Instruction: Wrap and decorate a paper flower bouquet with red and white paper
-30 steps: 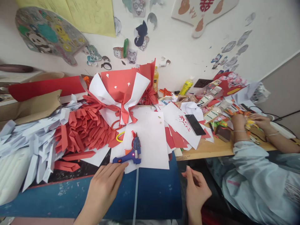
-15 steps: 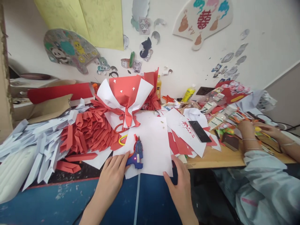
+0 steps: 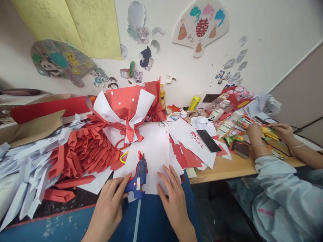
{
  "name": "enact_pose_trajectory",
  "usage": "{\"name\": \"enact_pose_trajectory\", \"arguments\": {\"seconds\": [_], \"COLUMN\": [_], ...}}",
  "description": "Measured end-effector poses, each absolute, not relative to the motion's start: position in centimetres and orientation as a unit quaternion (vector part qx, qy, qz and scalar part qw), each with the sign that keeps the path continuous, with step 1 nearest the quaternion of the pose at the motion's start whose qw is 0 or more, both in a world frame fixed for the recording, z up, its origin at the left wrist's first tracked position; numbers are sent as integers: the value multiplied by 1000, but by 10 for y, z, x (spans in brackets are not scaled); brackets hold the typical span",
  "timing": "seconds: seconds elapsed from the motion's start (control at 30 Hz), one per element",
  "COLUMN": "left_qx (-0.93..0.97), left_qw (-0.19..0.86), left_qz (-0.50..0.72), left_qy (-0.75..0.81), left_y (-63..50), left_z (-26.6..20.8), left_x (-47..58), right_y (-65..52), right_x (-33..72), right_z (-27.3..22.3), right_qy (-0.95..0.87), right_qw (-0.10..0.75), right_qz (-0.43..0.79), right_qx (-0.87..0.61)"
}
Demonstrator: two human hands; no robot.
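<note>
A blue glue gun (image 3: 139,178) with a small red light stands over a white paper sheet (image 3: 156,144) at the near table edge, its nozzle pointing away from me. My left hand (image 3: 111,196) is closed at the back of the gun; the thumb is mostly hidden. My right hand (image 3: 173,193) lies with fingers apart on the lower right part of the sheet, holding nothing. Beyond the sheet rests a red and white paper bouquet wrap (image 3: 126,111). Yellow-handled scissors (image 3: 123,157) and a red handle loop (image 3: 121,144) stick out beside it.
Folded red paper strips (image 3: 83,148) and white strips (image 3: 42,158) are heaped at left. To the right lie a black phone (image 3: 208,140) and paper scraps. A yellow bottle (image 3: 194,101) stands near the wall. A co-worker's hands (image 3: 254,134) work at far right.
The camera view has shifted. My left hand and the glue gun have come nearer to me over the sheet. My right hand has moved left from the sheet's edge onto the paper.
</note>
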State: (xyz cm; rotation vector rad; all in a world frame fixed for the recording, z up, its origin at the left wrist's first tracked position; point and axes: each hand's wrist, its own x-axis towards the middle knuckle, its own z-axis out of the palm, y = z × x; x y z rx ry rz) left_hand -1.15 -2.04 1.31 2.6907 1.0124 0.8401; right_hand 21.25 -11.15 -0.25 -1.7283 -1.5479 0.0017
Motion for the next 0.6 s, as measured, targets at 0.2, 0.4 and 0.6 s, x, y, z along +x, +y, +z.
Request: {"name": "enact_pose_trajectory", "arguments": {"seconds": [0.2, 0.4, 0.6], "left_qx": [902, 903, 910], "left_qw": [58, 51, 23], "left_qz": [284, 281, 254], "left_qy": [321, 321, 326], "left_y": [-11, 2, 7], "left_z": [15, 12, -1], "left_x": [2, 18, 21], "right_y": [-112, -113, -62], "right_x": [214, 265, 351], "right_z": [2, 12, 21], "right_qy": [-621, -503, -554], "right_qw": [414, 516, 381], "right_qz": [24, 53, -39], "right_qx": [-665, -691, -739]}}
